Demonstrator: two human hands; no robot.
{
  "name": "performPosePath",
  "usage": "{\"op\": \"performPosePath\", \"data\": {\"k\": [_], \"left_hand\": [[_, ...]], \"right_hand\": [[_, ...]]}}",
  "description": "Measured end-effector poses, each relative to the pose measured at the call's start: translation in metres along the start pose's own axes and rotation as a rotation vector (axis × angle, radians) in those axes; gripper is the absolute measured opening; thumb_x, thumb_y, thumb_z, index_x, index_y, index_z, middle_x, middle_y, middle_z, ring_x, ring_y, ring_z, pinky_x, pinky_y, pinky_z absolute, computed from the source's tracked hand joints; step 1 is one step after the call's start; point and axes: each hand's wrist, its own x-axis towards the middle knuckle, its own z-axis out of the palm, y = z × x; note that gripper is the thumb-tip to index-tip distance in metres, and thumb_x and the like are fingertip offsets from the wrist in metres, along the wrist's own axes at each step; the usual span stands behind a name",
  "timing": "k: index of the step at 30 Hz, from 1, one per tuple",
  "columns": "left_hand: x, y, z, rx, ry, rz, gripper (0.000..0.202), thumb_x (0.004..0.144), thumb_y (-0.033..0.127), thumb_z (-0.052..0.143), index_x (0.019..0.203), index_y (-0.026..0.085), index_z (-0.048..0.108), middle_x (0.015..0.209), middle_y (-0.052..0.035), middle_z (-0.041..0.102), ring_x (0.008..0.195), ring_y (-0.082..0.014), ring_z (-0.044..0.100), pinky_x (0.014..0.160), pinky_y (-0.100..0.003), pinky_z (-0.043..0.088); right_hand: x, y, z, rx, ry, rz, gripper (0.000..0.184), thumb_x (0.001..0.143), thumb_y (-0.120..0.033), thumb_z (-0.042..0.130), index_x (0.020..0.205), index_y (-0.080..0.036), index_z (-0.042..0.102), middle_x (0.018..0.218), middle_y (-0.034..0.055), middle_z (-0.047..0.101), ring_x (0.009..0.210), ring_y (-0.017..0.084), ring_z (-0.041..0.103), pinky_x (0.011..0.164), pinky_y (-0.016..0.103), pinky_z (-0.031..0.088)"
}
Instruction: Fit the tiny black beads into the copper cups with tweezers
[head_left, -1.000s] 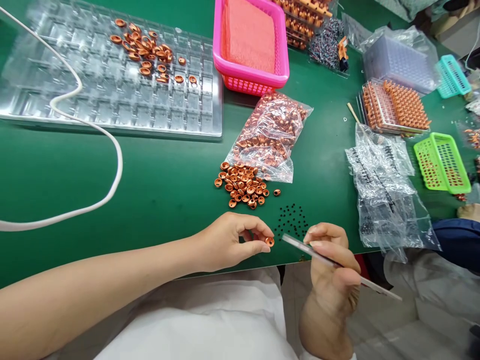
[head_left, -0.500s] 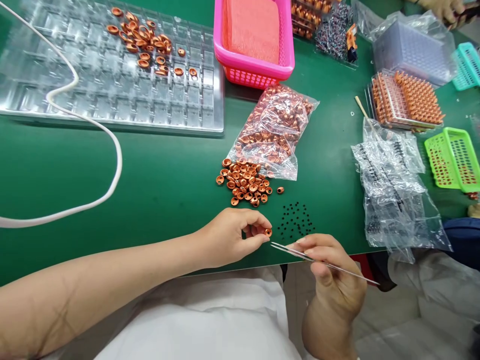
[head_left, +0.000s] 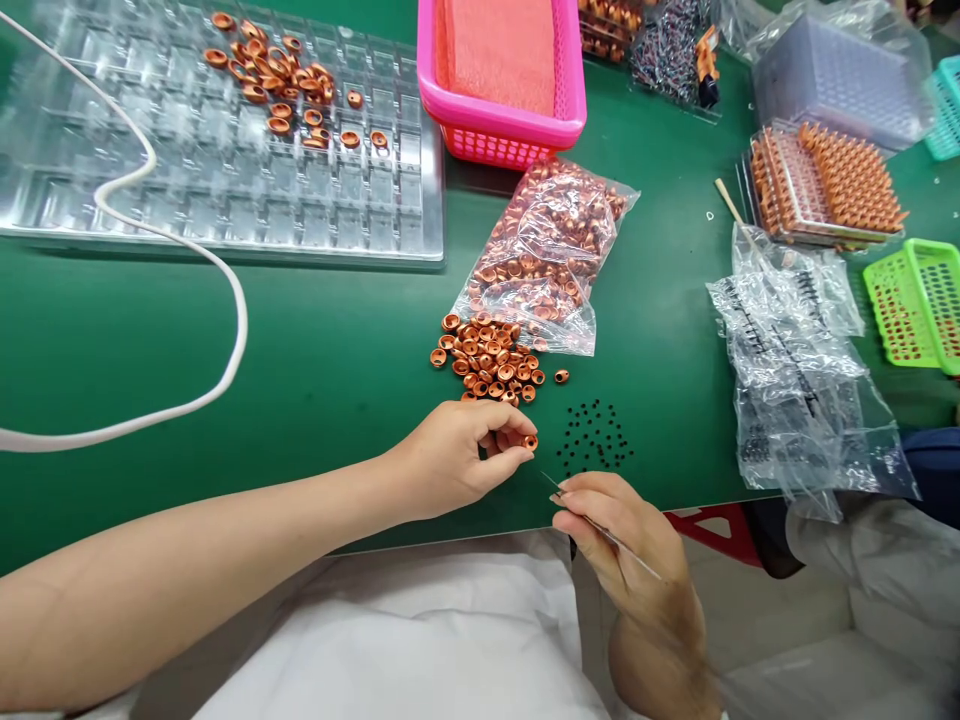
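Note:
Between the thumb and fingers of my left hand (head_left: pixel 461 460) is a small copper-coloured cup (head_left: pixel 530 442), its hollow side facing right. My right hand (head_left: pixel 637 550) pinches a pair of thin metal tweezers (head_left: pixel 611 538), the tips pointing up and left just short of the cup. Whether the tips hold anything is too small to tell. Beyond my left fingers lies a loose pile of copper-coloured cups (head_left: pixel 491 355), with one cup (head_left: pixel 562 376) apart on the right. Tiny black pieces (head_left: pixel 596 435) are scattered on the green table above my right hand.
Behind the pile lies a clear bag of copper cups (head_left: pixel 544 240). A pink basket (head_left: pixel 502 125) holds a red cloth. At left are a clear compartment tray (head_left: pixel 360 220) and a white cable (head_left: pixel 241 330). Plastic bags (head_left: pixel 795 370) and a green basket (head_left: pixel 911 300) lie right.
My left hand has shifted slightly up and left with the cup. My right hand has moved left and turned, so the tweezers now slant more steeply; its fingers sit nearer the tips.

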Motion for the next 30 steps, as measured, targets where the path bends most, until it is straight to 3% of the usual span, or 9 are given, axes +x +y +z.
{"op": "performPosePath", "data": {"k": [4, 6, 12, 15, 30], "left_hand": [[0.000, -0.001, 0.000, -0.011, 0.004, 0.017, 0.010, 0.088, 0.019, 0.067, 0.092, 0.014, 0.075, 0.080, -0.0012, 0.077, 0.067, -0.0106, 0.067, 0.064, -0.018, 0.053], [0.000, -0.001, 0.000, -0.017, 0.004, 0.020, 0.010, 0.087, 0.018, 0.068, 0.092, 0.014, 0.075, 0.080, -0.0014, 0.077, 0.067, -0.0107, 0.068, 0.064, -0.018, 0.054], [0.000, 0.000, 0.000, -0.009, -0.013, 0.069, 0.011, 0.087, 0.015, 0.068, 0.094, 0.012, 0.076, 0.078, -0.0023, 0.077, 0.066, -0.0107, 0.068, 0.064, -0.018, 0.054], [-0.001, 0.000, 0.001, -0.012, -0.029, 0.106, 0.013, 0.087, 0.014, 0.068, 0.097, 0.011, 0.077, 0.079, -0.0034, 0.077, 0.066, -0.0105, 0.068, 0.064, -0.017, 0.054], [-0.004, -0.002, 0.001, 0.015, -0.048, 0.150, 0.014, 0.087, 0.013, 0.070, 0.098, 0.010, 0.077, 0.082, -0.0055, 0.077, 0.070, -0.0117, 0.070, 0.064, -0.018, 0.055]], "right_hand": [[0.002, -0.001, -0.003, 0.015, -0.109, 0.043, 0.024, 0.097, -0.008, 0.060, 0.118, -0.020, 0.061, 0.109, 0.0099, 0.071, 0.098, 0.017, 0.073, 0.082, 0.027, 0.063], [0.002, 0.000, -0.002, 0.043, -0.088, 0.055, 0.025, 0.097, -0.009, 0.061, 0.118, -0.020, 0.062, 0.108, 0.0091, 0.072, 0.099, 0.018, 0.073, 0.082, 0.027, 0.064], [-0.003, 0.000, 0.005, 0.149, 0.300, 0.153, 0.030, 0.089, -0.006, 0.072, 0.113, -0.024, 0.068, 0.100, 0.0042, 0.078, 0.092, 0.020, 0.077, 0.075, 0.033, 0.066], [-0.002, -0.001, 0.010, 0.174, 0.405, 0.145, 0.030, 0.087, -0.005, 0.073, 0.110, -0.024, 0.069, 0.098, 0.0038, 0.078, 0.091, 0.022, 0.076, 0.074, 0.036, 0.066], [0.009, 0.000, 0.010, 0.164, 0.269, 0.057, 0.038, 0.085, 0.003, 0.071, 0.113, -0.022, 0.069, 0.101, 0.0040, 0.077, 0.091, 0.020, 0.074, 0.077, 0.038, 0.061]]}}
